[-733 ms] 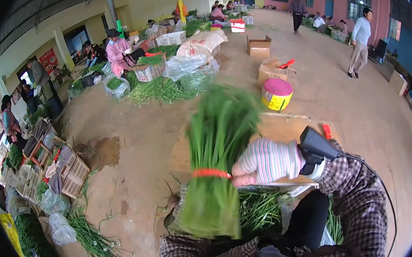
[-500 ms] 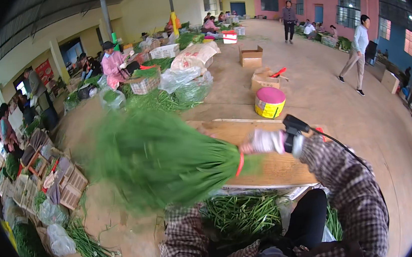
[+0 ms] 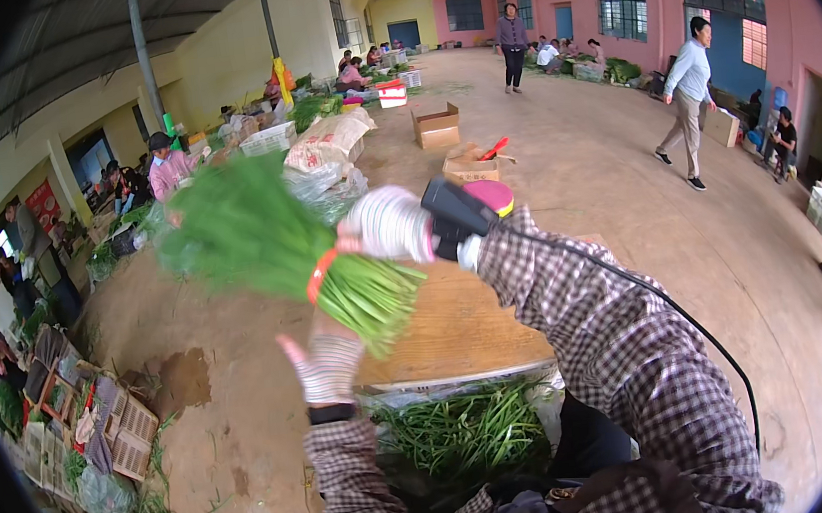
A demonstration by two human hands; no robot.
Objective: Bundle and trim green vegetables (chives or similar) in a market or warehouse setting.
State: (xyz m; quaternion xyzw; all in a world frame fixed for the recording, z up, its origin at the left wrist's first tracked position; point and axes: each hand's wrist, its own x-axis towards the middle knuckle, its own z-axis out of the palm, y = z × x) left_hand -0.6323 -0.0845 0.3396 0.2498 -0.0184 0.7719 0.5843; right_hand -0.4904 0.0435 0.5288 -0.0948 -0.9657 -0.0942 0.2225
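A thick bundle of long, chive-like green stalks (image 3: 258, 227) is tied near its cut ends with an orange-red band (image 3: 319, 276). My right hand (image 3: 383, 224), in a striped glove or wrap, closes on it beside the band, holding it above a wooden board (image 3: 438, 324). The leafy end points to the far left and is smeared by motion. Just below the band, my left hand (image 3: 330, 365) has its thumb stretched out to the left. Its other fingers are partly hidden at the bundle, and I cannot tell if they touch it.
Loose green stalks (image 3: 464, 431) lie below the board in front of me. Behind it are a pink-topped round container (image 3: 491, 196) and cardboard boxes (image 3: 437, 126). Crates (image 3: 133, 426) stand at left. A person (image 3: 690, 97) walks at right; others sit farther off.
The bundle has swung up and away from me, its cut ends now tilting toward me. My left hand has come into view beneath it. My view has turned rightward.
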